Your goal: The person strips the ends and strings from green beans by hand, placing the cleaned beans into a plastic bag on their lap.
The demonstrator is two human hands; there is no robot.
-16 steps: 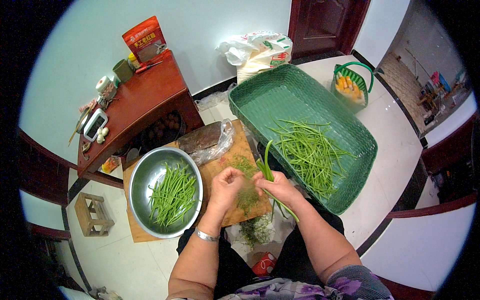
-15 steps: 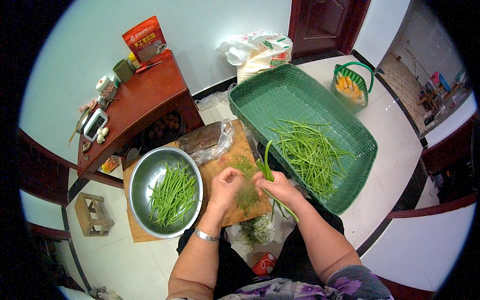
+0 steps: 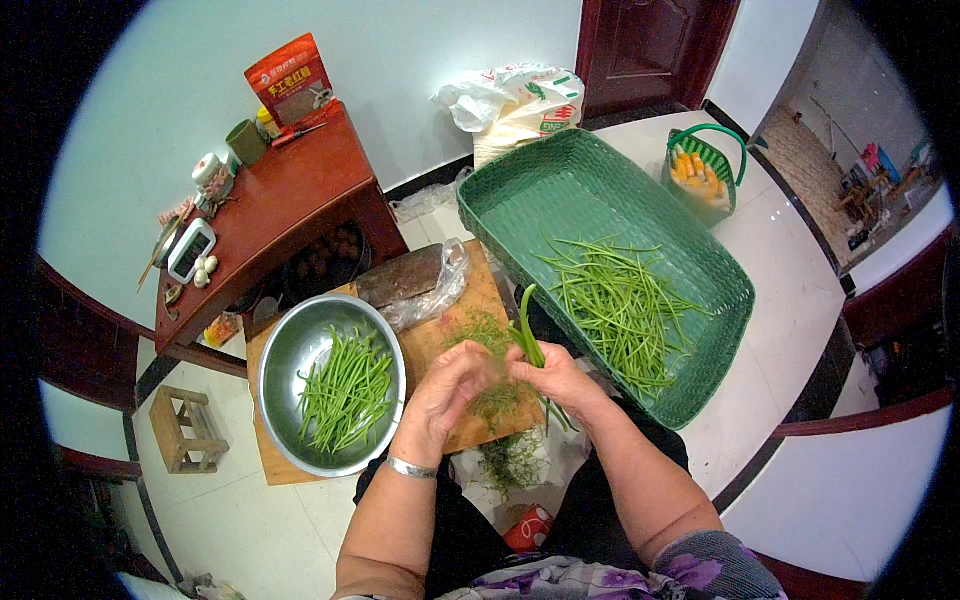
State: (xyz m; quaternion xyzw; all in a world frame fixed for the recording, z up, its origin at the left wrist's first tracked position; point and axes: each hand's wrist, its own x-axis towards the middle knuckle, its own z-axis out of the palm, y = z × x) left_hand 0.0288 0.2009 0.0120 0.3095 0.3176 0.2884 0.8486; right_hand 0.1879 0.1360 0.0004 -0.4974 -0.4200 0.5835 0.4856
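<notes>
Stool: small, wooden, square-legged [image 3: 168, 435], standing on pale glossy floor tiles [image 3: 250, 510] at the far left
Red-brown surface: polished wood [image 3: 290, 190] carrying jars, a red pouch [image 3: 292, 84] and small white bulbs [image 3: 205, 270]; what sits in the shadow beneath is hard to make out
Metal bowl: round and shiny [image 3: 283, 375], covering part of the wooden surface [image 3: 428, 336]; cut beans [image 3: 345, 390] lie heaped inside, with bare metal around them
Dark slab: rough and blocky [image 3: 400, 275], behind the bowl, partly covered by crumpled clear plastic [image 3: 438, 297]
Left hand: half open [image 3: 445, 385], fingers curled toward the other hand; fingertips blurred, so I cannot tell whether they hold anything
Green trimmings: thin and wispy [image 3: 478, 325], scattered under the hands and partly hidden by them
Right hand: closed [image 3: 560, 380] around a small bunch of long beans [image 3: 529, 335], which pokes out above and below the fist, its middle hidden by the fingers
Green tray: woven, rectangular, round-cornered [image 3: 580, 185]; loose beans [image 3: 625, 310] tangle toward its near end, bare weave showing at the far end
Green basket: handled [image 3: 716, 156], beyond the tray, holding yellow-orange pieces, partly blurred
Doorway: far right, its clutter [image 3: 875, 190] dim, the view cut off by a round black rim
</notes>
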